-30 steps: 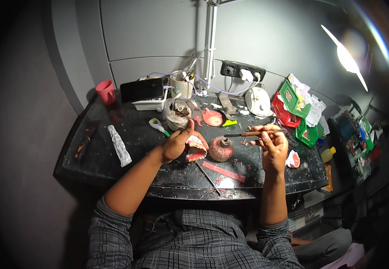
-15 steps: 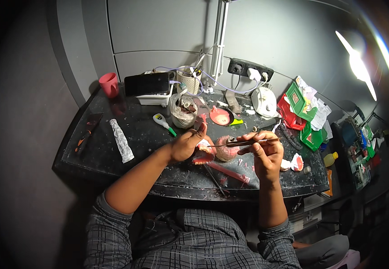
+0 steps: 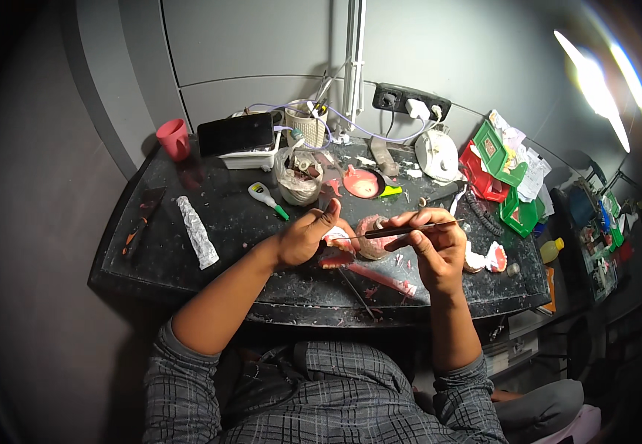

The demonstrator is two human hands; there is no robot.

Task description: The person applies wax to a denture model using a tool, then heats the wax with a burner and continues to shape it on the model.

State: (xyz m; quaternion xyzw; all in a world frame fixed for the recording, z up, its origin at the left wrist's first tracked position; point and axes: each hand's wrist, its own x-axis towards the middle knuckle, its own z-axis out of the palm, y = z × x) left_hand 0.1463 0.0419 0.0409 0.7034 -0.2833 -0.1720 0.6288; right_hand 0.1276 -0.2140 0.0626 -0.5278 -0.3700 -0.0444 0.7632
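Note:
My left hand (image 3: 305,238) is closed around a white plaster dental model (image 3: 338,235) with pink wax and a row of teeth, its thumb raised. In my right hand (image 3: 441,251) is a slim dark-handled wax carver (image 3: 389,231), pinched between thumb and fingers. Its thin tip points left and reaches the model's edge; whether it touches cannot be made out. A second pink wax piece with teeth (image 3: 336,260) shows just under the left hand. Behind the carver stands a round pink-smeared pot (image 3: 370,247), partly covered by the right hand.
A pink wax strip (image 3: 382,278) and a thin metal tool (image 3: 358,292) lie near the front edge. Farther back are a pan of pink wax (image 3: 362,182), a bag-lined container (image 3: 297,177) and a green-tipped tool (image 3: 268,201). Another dental model (image 3: 495,257) sits right, a foil roll (image 3: 197,233) left.
The view has shifted slightly. The carver's handle now tilts up a little more toward the right, its tip still by the model. Both hands keep their holds.

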